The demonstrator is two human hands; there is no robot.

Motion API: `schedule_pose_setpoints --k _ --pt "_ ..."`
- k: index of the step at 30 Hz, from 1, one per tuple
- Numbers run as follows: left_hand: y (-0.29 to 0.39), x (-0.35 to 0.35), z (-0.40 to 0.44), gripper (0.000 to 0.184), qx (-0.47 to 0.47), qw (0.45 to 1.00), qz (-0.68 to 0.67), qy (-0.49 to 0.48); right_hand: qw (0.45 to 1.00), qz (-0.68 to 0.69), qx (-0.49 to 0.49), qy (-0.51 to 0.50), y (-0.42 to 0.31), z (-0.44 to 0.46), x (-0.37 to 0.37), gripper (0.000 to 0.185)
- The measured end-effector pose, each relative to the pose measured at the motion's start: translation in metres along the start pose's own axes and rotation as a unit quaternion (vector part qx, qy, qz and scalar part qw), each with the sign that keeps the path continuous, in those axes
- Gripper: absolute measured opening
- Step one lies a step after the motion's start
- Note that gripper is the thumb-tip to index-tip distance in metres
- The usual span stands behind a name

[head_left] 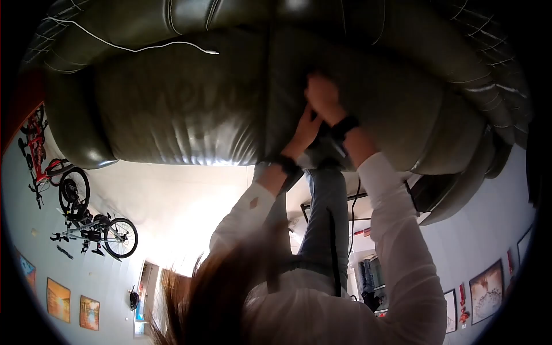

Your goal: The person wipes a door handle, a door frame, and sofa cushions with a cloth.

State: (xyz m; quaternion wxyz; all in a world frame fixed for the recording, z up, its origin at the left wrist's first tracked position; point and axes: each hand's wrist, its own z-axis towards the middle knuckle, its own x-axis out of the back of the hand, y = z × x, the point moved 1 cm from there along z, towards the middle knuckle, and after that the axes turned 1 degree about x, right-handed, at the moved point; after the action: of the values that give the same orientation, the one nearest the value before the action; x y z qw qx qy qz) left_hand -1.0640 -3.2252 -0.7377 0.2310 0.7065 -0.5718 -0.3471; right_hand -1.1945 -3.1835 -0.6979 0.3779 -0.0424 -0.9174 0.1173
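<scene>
Both hands meet low over the dark green leather sofa seat (pixel 178 98), right of its middle seam. My right hand (pixel 323 96) is curled closed and somewhat blurred; whatever is in it is hidden. Just below it, my left hand (pixel 305 133) reaches up with its fingertips close to the heel of the right hand, a finger and thumb apart. A dark band (pixel 287 165) circles the left wrist and another dark band (pixel 345 127) the right. Under the hands is a dark shape that I cannot make out.
A white cable (pixel 138 50) lies across the sofa's upper left. My jeans-clad legs (pixel 325 213) stand against the seat's front edge. A dark cord (pixel 353 218) hangs beside them. Bicycles (pixel 119 237) and framed pictures (pixel 58 300) appear at the left, more pictures (pixel 486 290) at the right.
</scene>
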Motion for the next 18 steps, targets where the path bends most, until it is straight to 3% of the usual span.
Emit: schedule_pose_setpoints --k 2,4,7,8,10,12,13,14,18 --pt "-0.058 0.013 -0.033 0.045 -0.013 0.999 0.013 -0.027 0.995 -0.064 0.066 0.028 -0.016 -0.029 -0.05 0.012" --pt "-0.066 0.016 -0.071 0.045 0.017 0.999 0.032 0.0 0.987 -0.105 0.11 0.052 -0.024 -0.05 -0.091 0.011" --pt "-0.065 0.027 -0.071 0.048 -0.007 0.999 0.03 -0.039 0.984 -0.082 0.158 0.01 -0.024 -0.05 -0.078 0.01" --pt "-0.064 0.027 -0.065 0.049 -0.026 0.997 0.022 -0.066 0.987 -0.076 0.138 -0.009 -0.019 -0.043 -0.062 0.01" --pt "-0.008 -0.009 -0.025 0.044 -0.006 0.996 0.067 0.064 0.992 -0.068 0.093 0.043 0.002 -0.008 -0.042 0.012" --pt "0.059 -0.025 0.029 0.042 -0.074 0.994 0.078 0.003 0.994 -0.058 0.065 0.065 0.026 0.029 0.023 0.017" --pt "0.067 -0.034 0.044 0.041 -0.117 0.99 0.077 0.003 0.995 -0.063 0.024 0.074 0.034 0.039 0.039 0.019" --pt "0.059 -0.043 0.057 0.044 -0.066 0.996 0.065 -0.02 0.995 -0.054 -0.003 0.089 0.042 0.044 0.049 0.02" --pt "0.059 -0.059 0.022 0.051 -0.135 0.983 0.127 -0.008 0.994 -0.062 -0.026 0.089 0.057 0.011 0.033 0.02"
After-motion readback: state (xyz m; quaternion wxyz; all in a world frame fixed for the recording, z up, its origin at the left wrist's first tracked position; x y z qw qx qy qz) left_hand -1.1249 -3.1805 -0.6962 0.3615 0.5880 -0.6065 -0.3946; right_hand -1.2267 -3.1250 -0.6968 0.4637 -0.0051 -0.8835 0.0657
